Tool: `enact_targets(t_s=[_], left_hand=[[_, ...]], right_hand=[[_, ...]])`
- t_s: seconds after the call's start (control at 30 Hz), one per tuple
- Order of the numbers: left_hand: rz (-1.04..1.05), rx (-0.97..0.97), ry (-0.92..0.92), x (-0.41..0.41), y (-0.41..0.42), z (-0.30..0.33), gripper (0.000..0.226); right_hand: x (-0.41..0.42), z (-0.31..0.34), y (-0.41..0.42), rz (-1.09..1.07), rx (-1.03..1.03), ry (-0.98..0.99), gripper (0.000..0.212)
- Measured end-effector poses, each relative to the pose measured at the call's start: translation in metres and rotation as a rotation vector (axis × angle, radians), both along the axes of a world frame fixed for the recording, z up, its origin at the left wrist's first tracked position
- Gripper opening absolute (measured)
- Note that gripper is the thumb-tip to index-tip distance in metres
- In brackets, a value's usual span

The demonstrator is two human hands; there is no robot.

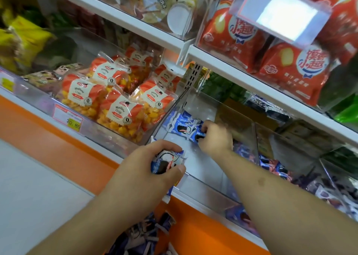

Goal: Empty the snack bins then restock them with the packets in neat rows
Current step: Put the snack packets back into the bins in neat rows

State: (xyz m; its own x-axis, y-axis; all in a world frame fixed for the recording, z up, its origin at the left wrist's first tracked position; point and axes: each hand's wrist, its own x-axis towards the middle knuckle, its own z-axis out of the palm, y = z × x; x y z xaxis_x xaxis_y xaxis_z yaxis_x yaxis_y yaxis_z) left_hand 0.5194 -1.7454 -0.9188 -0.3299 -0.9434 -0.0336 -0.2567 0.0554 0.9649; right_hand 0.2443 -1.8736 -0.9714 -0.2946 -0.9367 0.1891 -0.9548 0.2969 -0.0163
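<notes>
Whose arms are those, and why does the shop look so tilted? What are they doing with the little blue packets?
There is no machine here. The arms belong to a person with a camera worn on the head, so you see what they see, looking down at shop shelves. The wide lens makes things lean. The left hand has its grip around a bunch of blue packets, at the front edge of a clear bin. The right hand reaches deep into that bin and touches one of a few blue packets lying at the back. The bin's floor is mostly bare. The next bin holds orange snack bags.
</notes>
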Motion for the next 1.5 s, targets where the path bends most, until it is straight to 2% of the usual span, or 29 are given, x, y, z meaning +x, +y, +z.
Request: enact_targets(t_s=[0.13,0.23,0.3,0.4,0.47,0.53,0.6,0.73,0.77,0.8,0.9,1.07,1.17,1.3,1.33,1.43,1.5], left_hand=[[-0.061,0.084,0.063,0.003,0.002,0.004,0.026],[-0.069,0.113,0.090,0.006,0.003,0.007,0.035],[-0.058,0.106,0.087,0.008,0.004,0.010,0.036],[-0.041,0.084,0.089,0.009,0.007,0.012,0.036],[-0.011,0.069,0.096,0.009,0.010,0.013,0.037],[0.022,0.062,0.123,0.006,0.012,0.016,0.040],[0.034,0.035,0.141,0.002,0.015,0.018,0.042],[0.021,0.018,0.158,-0.001,0.018,0.016,0.043],[0.010,0.023,0.162,-0.002,0.018,0.016,0.043],[0.005,0.041,0.189,-0.002,0.017,0.017,0.041],[0.003,0.117,0.294,-0.002,0.016,0.023,0.033],[0.000,0.100,0.241,0.006,0.013,0.023,0.045],[0.002,0.075,0.173,0.007,0.011,0.018,0.043],[0.022,0.021,0.067,0.009,0.008,0.013,0.040],[0.048,0.012,0.041,0.010,0.006,0.012,0.040],[0.120,-0.012,-0.002,0.013,0.001,0.005,0.039],[0.153,-0.033,-0.034,0.016,-0.001,0.001,0.040]], right_hand=[[-0.001,0.001,0.003,0.004,0.020,0.008,0.040],[0.007,0.015,0.015,-0.013,-0.006,-0.116,0.038],[0.023,0.033,0.033,0.013,-0.092,-0.375,0.032],[0.054,0.071,0.080,0.110,-0.152,-0.901,0.028],[0.067,0.093,0.113,0.207,-0.069,-1.119,0.023],[0.075,0.104,0.139,0.241,0.051,-1.228,0.016],[0.080,0.108,0.156,0.250,0.164,-1.255,0.019],[0.084,0.109,0.172,0.366,0.217,-1.205,0.071],[0.085,0.110,0.174,0.388,0.206,-1.167,0.078],[0.086,0.111,0.175,0.398,0.187,-1.126,0.077],[0.091,0.109,0.174,0.367,0.121,-1.030,0.057],[0.086,0.106,0.170,0.210,-0.036,-1.110,0.024],[0.081,0.099,0.167,0.248,-0.021,-1.095,0.025],[0.075,0.100,0.159,0.373,0.098,-0.983,0.051],[0.074,0.101,0.156,0.400,0.134,-0.985,0.051],[0.072,0.096,0.142,0.402,0.097,-1.002,0.034],[0.070,0.089,0.126,0.308,0.008,-1.029,0.028]])
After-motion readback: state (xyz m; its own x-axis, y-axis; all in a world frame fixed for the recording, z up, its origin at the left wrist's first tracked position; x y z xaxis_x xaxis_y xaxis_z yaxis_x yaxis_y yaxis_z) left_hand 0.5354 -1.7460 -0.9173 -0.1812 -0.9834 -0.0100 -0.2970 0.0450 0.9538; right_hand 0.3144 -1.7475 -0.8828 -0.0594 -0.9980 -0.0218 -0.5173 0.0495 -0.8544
